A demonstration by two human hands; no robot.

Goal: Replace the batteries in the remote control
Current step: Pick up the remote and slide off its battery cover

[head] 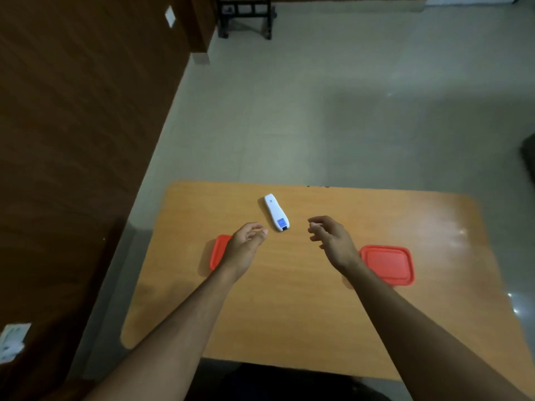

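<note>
Two bare forearms reached over the orange wooden table (289,314), the left hand (244,244) and right hand (330,237) loosely curled, holding nothing, flanking the slim white plastic remote control (276,212), apparently to lift it; two red plastic lidded containers (388,264) waited nearby.

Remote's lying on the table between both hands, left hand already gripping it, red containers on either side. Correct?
Not quite. In the head view the left hand is not gripping the remote; it hovers beside it, empty, as does the right hand. The rest holds: remote on the table, red containers either side.
</note>
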